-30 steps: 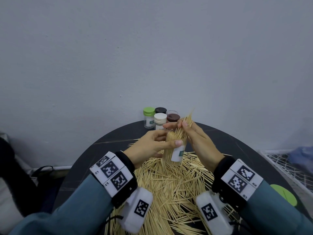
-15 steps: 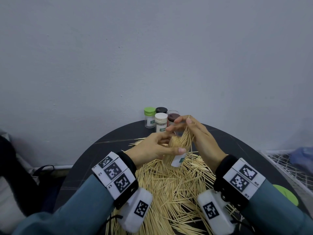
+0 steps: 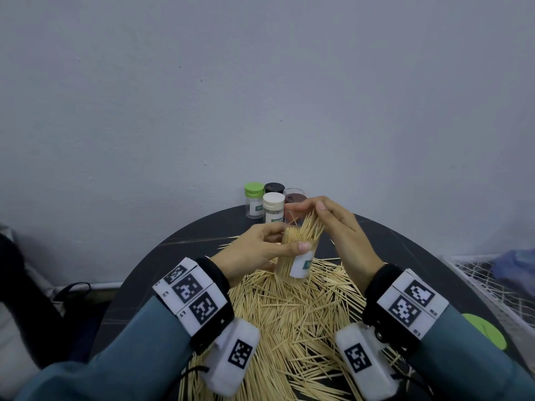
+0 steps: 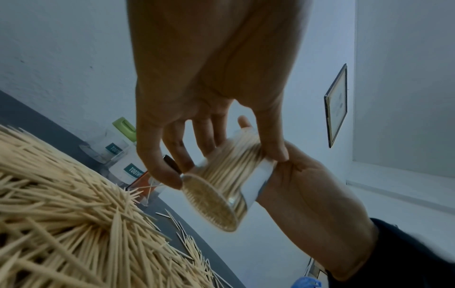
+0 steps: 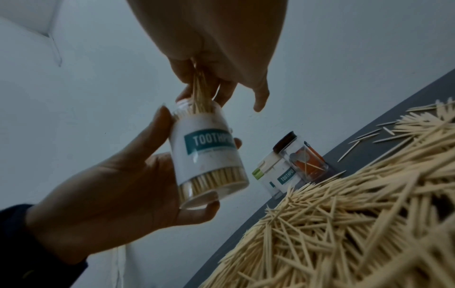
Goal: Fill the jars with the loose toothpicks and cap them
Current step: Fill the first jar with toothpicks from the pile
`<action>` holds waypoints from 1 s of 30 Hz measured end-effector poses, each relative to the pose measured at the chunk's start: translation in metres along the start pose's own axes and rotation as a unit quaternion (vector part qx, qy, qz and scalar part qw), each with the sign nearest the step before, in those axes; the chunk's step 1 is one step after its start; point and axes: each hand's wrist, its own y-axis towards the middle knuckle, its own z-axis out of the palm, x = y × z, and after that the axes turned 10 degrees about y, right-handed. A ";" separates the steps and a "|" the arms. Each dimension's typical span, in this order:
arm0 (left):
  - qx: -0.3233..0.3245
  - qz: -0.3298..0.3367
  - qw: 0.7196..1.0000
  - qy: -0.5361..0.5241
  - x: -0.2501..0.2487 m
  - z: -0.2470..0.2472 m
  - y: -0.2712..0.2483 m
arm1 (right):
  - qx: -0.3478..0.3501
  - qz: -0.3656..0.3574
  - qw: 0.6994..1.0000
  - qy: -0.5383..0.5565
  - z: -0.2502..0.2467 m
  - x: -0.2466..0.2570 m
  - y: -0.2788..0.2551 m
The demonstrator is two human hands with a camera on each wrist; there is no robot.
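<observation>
The left hand (image 3: 254,250) wraps its fingers round the clear plastic white-labelled jar (image 3: 298,260), held above the loose pale wooden toothpick pile (image 3: 292,314) on the counter. Above the jar's mouth, the right hand (image 3: 338,227) pinches a small toothpick bundle (image 3: 311,228) into it. The sticks look light, stiff and splay-prone, best held near their tops; the jar likely slick, gripped mid-wall.

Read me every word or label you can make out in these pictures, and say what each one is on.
"TOOTHPI", cut off by the curve: held jar's label.
"TOOTHPICK", tilted: white-lidded jar on the table.
"TOOT", cut off: green-lidded jar.
Finer print under the words: too blurred.
Wrist markers: patterns; tiny digits unreadable.
</observation>
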 end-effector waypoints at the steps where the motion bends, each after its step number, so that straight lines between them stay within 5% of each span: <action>1: -0.007 -0.001 1.000 -0.004 0.000 -0.001 0.000 | 0.000 0.009 1.000 -0.012 0.000 0.000 0.000; 20: -0.002 -0.009 1.000 -0.002 0.001 -0.003 0.000 | 0.099 0.121 0.983 -0.099 0.002 0.012 -0.002; 30: -0.042 -0.004 0.998 -0.042 0.000 -0.010 0.001 | 0.106 0.124 0.979 -0.119 -0.001 0.012 -0.001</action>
